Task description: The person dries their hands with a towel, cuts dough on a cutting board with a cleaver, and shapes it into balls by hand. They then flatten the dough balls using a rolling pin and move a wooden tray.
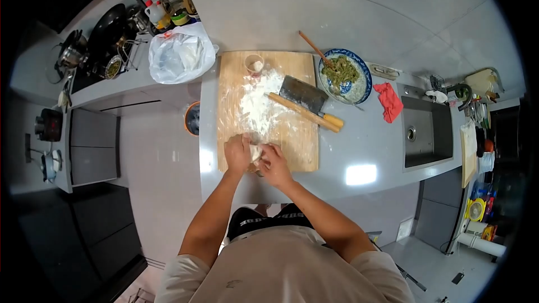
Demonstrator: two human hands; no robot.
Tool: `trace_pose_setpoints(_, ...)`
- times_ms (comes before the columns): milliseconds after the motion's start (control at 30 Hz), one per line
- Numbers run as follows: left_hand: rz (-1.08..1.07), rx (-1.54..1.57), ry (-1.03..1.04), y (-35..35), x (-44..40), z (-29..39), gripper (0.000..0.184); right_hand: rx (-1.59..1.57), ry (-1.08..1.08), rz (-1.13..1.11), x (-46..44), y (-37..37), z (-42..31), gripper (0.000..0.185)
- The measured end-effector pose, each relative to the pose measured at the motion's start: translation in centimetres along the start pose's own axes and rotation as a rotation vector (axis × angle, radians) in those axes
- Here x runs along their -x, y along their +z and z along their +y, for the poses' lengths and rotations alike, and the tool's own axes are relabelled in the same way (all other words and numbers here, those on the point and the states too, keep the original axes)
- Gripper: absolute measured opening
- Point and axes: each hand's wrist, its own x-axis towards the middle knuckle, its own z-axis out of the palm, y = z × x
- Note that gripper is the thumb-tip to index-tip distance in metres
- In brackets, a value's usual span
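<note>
Over the front part of a wooden board [227,95], my left hand [237,154] and my right hand [273,165] hold a piece of pale dough [255,152] between them. The fingers of both hands are closed around it and hide part of it. White flour [259,104] is spread across the middle of the board. To the right of the flour lies a cleaver [303,94], with a wooden rolling pin [300,110] slanting beside its lower edge. Near the board's back edge stands a small cup [252,59] with something pale inside.
Right of the board sits a blue-patterned bowl [368,76] of green filling [342,72] with a wooden-handled utensil [311,44]. Beyond it are a red cloth [388,102] and a sink [429,134]. A white plastic bag [177,59] stands at the left.
</note>
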Motion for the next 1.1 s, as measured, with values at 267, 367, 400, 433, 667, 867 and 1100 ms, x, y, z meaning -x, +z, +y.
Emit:
trace_pose_setpoints(267,0.254,-0.454,0.264,1.8,-4.3,-0.1,0.036,0.231,0.451,0.002,-6.3,2.0,2.4,0.029)
trace_pose_setpoints(367,0.142,0.395,-0.387,2.6,-4.6,-0.1,0.053,0.27,0.296,-0.023,-5.5,0.5,0.8,0.023)
trace_pose_setpoints(400,0.138,0.396,-0.382,1.9,-3.7,0.9,0.053,0.266,0.184,-0.059,-4.2,-0.2,0.3,0.027)
trace_pose_setpoints(433,0.032,0.279,-0.379,0.8,-2.4,2.6,0.054,0.26,0.074,-0.099,-2.9,-0.6,-0.1,0.031)
trace_pose_setpoints(667,0.235,-0.4,0.277,3.2,-0.9,0.2,0.037,-0.03,0.37,0.009,-1.3,-1.1,2.1,0.035)
trace_pose_setpoints(867,0.274,-0.315,-0.078,4.4,-5.8,1.1,0.046,0.188,0.406,0.133,-6.8,-0.1,2.8,0.018)
trace_pose_setpoints(1100,0.017,-0.216,0.161,3.3,0.1,2.5,0.048,-0.182,0.421,0.143,0.7,-3.2,0.0,0.053)
